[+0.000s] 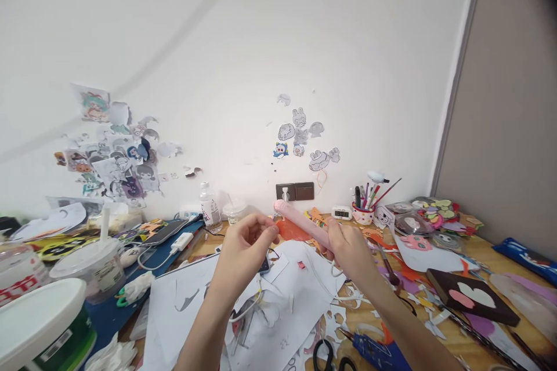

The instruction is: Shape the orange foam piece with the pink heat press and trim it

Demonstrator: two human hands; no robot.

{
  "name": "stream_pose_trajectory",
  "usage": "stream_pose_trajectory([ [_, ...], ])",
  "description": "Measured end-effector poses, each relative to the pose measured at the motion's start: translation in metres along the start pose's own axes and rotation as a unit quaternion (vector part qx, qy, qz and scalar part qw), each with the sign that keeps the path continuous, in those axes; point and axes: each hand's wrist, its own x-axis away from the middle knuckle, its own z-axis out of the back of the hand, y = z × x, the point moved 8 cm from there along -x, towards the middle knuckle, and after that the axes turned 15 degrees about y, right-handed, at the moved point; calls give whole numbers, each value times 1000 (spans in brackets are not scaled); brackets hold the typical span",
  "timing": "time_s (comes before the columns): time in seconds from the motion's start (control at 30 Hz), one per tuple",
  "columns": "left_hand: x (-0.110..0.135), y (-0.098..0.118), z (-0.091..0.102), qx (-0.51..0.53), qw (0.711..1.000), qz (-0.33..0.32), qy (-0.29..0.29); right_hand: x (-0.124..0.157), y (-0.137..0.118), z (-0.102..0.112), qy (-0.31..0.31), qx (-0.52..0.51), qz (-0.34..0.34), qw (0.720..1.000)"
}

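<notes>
Pink rod (303, 223), head view: slanting just below the socket (303, 191), lower end gripped by the right hand (348, 245). Probably light, stiffish, maybe slick; that end suits holding. Left hand (247, 245), below-left of the socket, curls its fingers; can't tell if they pinch anything.

Stick (302, 224) in right fingers (342, 235), over papers (304, 313); left, tub (65, 339) on table (364, 317), lidded cup (93, 269) behind; nearest edge, scissors (331, 353), glue gun (374, 351) right; back, clock (342, 213) left of pen cup (362, 216).
</notes>
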Motion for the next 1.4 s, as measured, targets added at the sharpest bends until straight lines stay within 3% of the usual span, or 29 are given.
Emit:
stream_pose_trajectory([
  [0.27,-1,-3,-4,5,1000,-8,-5,0,-11,17,68,66,75,993],
  [0.4,0,1,0,14,999,-34,11,4,-18,28,136,81,142,977],
  [0.5,3,14,9,36,996,-81,17,11,-27,40,210,85,223,948],
  [0.67,13,32,11,-32,982,-167,-86,30,-47,60,307,72,381,869],
  [0.8,21,42,19,-80,954,-266,-115,40,-52,70,341,62,453,821],
  [0.87,26,41,18,-125,937,-298,-135,42,-51,72,352,60,468,808],
  [1.1,38,17,-6,-341,876,-282,-191,38,-47,71,360,82,481,795],
  [1.4,38,17,-18,-332,859,-325,-217,38,-47,80,372,74,452,807],
])
